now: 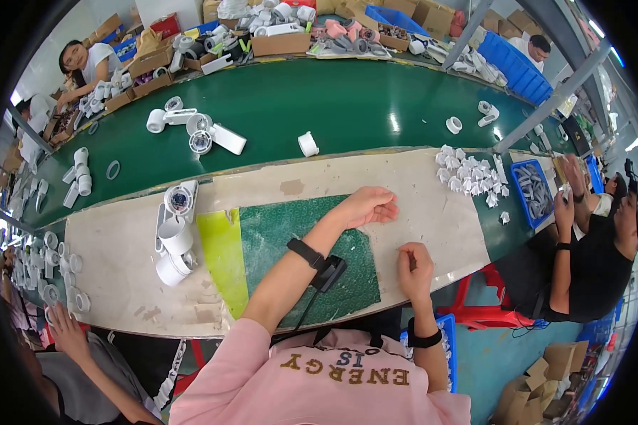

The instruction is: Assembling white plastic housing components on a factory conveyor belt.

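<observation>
Beige sheeting covers the surface (pixel 120 283) in the head view. A green mat (pixel 276 227) lies on it, in front of the person, with a lime sheet (pixel 221 258) along its left edge.

Left hand (pixel 371 206): positioned above the far right corner of the mat, fingers bent inward. Right hand (pixel 415 269): positioned right of the mat, near the close edge of the surface, fingers folded toward the palm. The two hands are apart from each other. Whether either is clamped on a small part cannot be told.

A black box (pixel 329 274) sits beside the left wristband (pixel 307 253). A second wristband (pixel 424 339) encircles the right wrist.

Left of the lime sheet: one white fan (pixel 179 200) and two white cups (pixel 175 236), grouped closely. Far right: a cluster of white caps (pixel 468 170); beyond it, a blue bin (pixel 517 190) containing grey parts (pixel 535 190).

Behind the surface runs a green belt (pixel 298 106) carrying further white units, including a single sleeve (pixel 308 144).
</observation>
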